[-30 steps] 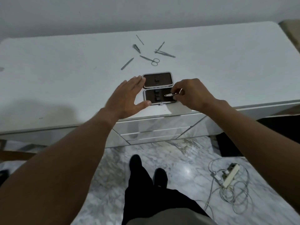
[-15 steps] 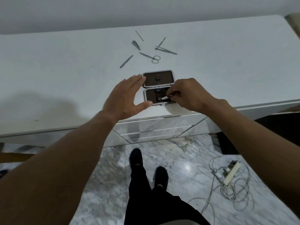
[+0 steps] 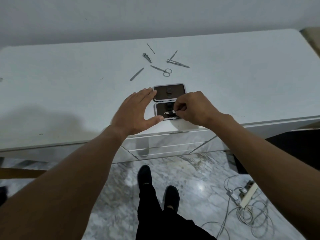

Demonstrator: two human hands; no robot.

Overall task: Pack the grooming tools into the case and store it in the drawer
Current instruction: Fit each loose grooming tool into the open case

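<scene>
An open grooming case (image 3: 178,91) with a dark lining lies flat near the front edge of the white dresser top (image 3: 69,94). My right hand (image 3: 194,108) pinches a small metal tool (image 3: 170,112) that lies across the near half of the case. My left hand (image 3: 135,113) rests open against the left side of the case, thumb at the near corner. Farther back lie loose tools: small scissors (image 3: 163,71), a nail clipper (image 3: 146,57), tweezers (image 3: 178,63), a file (image 3: 136,74) and two thin picks (image 3: 150,48).
Shut drawer fronts (image 3: 166,146) sit below the dresser edge right under the case. On the marble floor at the right lie a power strip and tangled white cables (image 3: 245,198). My feet in black shoes (image 3: 145,175) stand close to the drawers.
My right hand has brought the small metal tool down from above the near half and laid it across the lining. The left hand has stayed against the case.
</scene>
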